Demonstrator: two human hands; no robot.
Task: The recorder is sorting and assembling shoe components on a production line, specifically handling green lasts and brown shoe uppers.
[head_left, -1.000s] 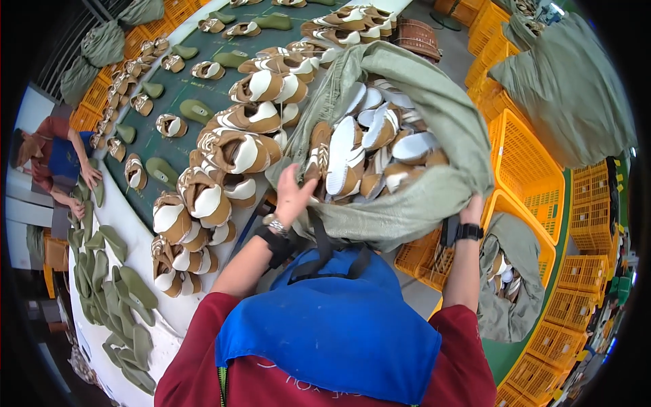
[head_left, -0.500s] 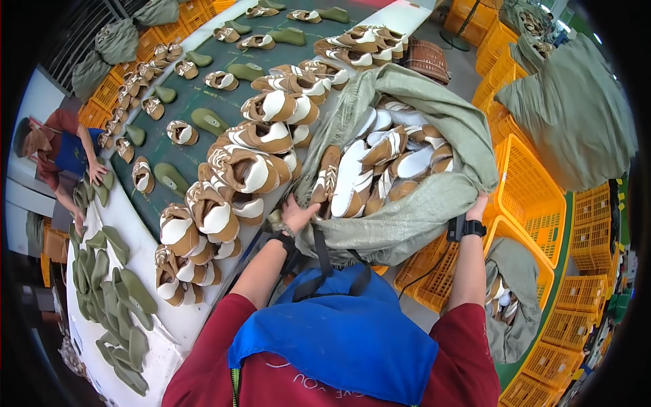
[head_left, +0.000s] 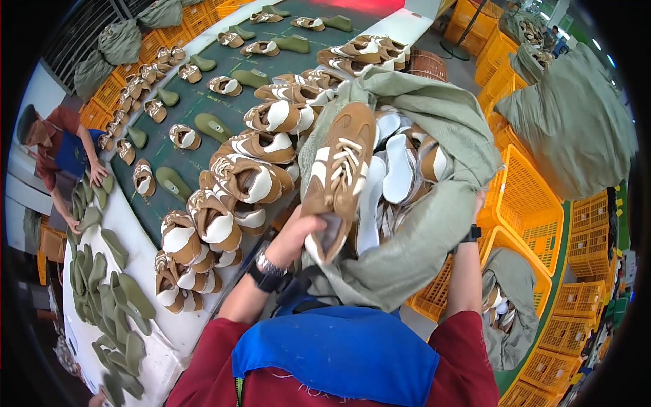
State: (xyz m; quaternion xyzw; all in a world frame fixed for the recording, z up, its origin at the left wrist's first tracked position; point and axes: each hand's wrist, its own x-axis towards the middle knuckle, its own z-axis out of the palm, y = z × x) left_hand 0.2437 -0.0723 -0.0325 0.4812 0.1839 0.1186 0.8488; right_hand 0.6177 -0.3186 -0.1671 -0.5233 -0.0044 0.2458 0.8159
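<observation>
My left hand (head_left: 293,239) is closed round the heel of a brown suede sneaker (head_left: 341,166) with white laces and stripes, its toe pointing away from me. The shoe is over the left side of a grey-green woven sack (head_left: 413,261). More brown and white shoes lie jumbled inside, some with their white soles (head_left: 401,169) up. At the sack's right edge, my right hand (head_left: 480,201) grips the fabric, its fingers mostly hidden by the folds.
Rows of similar sneakers (head_left: 215,220) line the near edge of the green conveyor belt (head_left: 169,220). Green shoe lasts (head_left: 112,298) lie on the white table, where a co-worker (head_left: 64,146) handles some. Yellow crates (head_left: 529,203) and another sack (head_left: 576,115) stand to the right.
My left hand has left the sack's near-left rim and lifted a sneaker out of the opening. The sack's near side has shifted and sagged; my right hand stays at its right edge.
</observation>
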